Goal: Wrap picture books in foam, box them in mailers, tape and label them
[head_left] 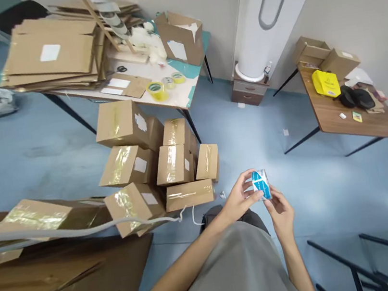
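Observation:
In front of my waist I hold a small cylinder [261, 184] with blue-and-white print; whether it is a can or a wrapped roll I cannot tell. My left hand [242, 193] grips its left side, thumb across the front and fingers behind. On the lower right, my right hand [279, 208] has its fingers closed against the cylinder's edge. The cylinder is slightly tilted, above the blue floor [252, 146]. Parts of its sides are hidden by my fingers.
Taped cardboard boxes [173, 164] are stacked at left, with a pale cable [118, 222] passing before them. Behind stands a table with flattened cartons [52, 52], tape rolls [157, 90] and scissors [121, 69]. A brown table [350, 115] bears a yellow box [325, 83]. Black metal frames [354, 267] stand lower right.

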A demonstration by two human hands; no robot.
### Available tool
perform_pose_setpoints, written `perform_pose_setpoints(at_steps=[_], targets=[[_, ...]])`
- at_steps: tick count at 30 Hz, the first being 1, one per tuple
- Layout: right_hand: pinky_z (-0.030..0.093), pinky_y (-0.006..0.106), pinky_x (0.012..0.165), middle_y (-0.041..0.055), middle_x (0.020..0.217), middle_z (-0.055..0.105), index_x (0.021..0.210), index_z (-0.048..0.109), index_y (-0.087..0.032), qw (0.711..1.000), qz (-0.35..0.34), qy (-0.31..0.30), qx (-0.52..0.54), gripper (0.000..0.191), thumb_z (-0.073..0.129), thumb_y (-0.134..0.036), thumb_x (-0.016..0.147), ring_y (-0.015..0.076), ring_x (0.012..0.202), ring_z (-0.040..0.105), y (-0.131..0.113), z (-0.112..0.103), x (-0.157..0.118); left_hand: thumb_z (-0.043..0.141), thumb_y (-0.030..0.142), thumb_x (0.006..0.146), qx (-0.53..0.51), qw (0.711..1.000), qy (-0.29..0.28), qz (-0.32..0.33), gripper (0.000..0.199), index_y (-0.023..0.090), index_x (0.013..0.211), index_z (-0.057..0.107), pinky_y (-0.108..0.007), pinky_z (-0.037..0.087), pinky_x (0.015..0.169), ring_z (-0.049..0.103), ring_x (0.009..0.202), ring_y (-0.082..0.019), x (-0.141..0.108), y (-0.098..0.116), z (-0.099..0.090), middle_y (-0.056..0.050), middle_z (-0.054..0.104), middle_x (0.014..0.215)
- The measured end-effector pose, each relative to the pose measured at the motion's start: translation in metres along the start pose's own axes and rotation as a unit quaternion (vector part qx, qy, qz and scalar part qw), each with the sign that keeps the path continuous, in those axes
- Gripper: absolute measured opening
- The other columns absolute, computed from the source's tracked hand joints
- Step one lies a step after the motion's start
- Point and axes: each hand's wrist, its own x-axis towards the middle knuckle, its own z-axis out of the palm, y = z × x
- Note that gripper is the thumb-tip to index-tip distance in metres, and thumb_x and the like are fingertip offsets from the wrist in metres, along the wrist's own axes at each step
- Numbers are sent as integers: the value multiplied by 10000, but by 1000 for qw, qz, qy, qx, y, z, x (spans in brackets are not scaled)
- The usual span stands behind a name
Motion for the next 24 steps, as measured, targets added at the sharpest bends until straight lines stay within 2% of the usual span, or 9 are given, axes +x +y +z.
perform_pose_setpoints(at_steps=[3, 6, 9, 11, 14, 18, 21, 24], targets=[[709, 524, 1040, 200, 1418, 810, 1150, 878, -221, 996, -23, -86, 15, 442, 975, -534, 854, 364, 1283, 810, -24, 21, 105, 922, 621, 897, 6, 995, 78, 54, 822, 303, 1564, 561, -483, 626, 1145, 671, 1426, -348, 67, 24, -7, -163, 586, 1631], [723, 473, 1007, 181, 1406, 814, 1149, 878, -234, 979, -49, -195, 26, 403, 970, -512, 872, 336, 1252, 823, -45, 68, 199, 904, 624, 915, 29, 981, 163, 101, 846, 291, 1601, 536, -510, 637, 1151, 698, 1414, -361, 119, 48, -38, -182, 612, 1630], [728, 444, 999, 163, 1435, 803, 1176, 885, -254, 952, -74, -295, 8, 371, 960, -479, 890, 320, 1259, 820, -57, 131, 279, 862, 606, 962, 69, 953, 248, 159, 790, 285, 1612, 547, -519, 630, 1181, 688, 1457, -363, 165, 71, -84, -184, 633, 1638], [729, 443, 1009, 156, 1455, 794, 1177, 888, -262, 938, -95, -332, -9, 361, 958, -469, 890, 319, 1267, 818, -62, 175, 326, 827, 564, 1003, 112, 924, 304, 204, 705, 298, 1606, 577, -507, 612, 1213, 664, 1501, -346, 197, 87, -116, -169, 621, 1667], [735, 446, 1004, 157, 1456, 792, 1162, 887, -256, 928, -120, -351, -32, 349, 946, -475, 897, 313, 1220, 833, -70, 240, 390, 775, 483, 1056, 201, 868, 376, 254, 529, 307, 1542, 661, -484, 617, 1205, 645, 1531, -322, 247, 119, -162, -149, 612, 1686], [741, 438, 970, 168, 1450, 794, 1161, 882, -243, 911, -155, -380, -42, 362, 929, -500, 911, 306, 1175, 845, -91, 330, 468, 725, 398, 1093, 288, 793, 454, 287, 396, 281, 1472, 716, -509, 614, 1207, 680, 1490, -304, 306, 179, -213, -146, 676, 1615], [737, 432, 959, 168, 1452, 794, 1163, 885, -246, 892, -186, -410, -29, 362, 929, -500, 908, 298, 1159, 845, -114, 400, 522, 701, 344, 1107, 319, 736, 514, 304, 242, 272, 1322, 785, -500, 601, 1219, 729, 1409, -272, 335, 225, -244, -118, 754, 1494], [733, 423, 942, 162, 1445, 797, 1167, 882, -247, 880, -216, -423, -5, 364, 921, -498, 906, 284, 1125, 843, -139, 473, 575, 666, 318, 1122, 314, 706, 557, 305, 162, 264, 1163, 813, -429, 641, 1129, 786, 1262, -233, 355, 259, -272, -89, 815, 1319]])
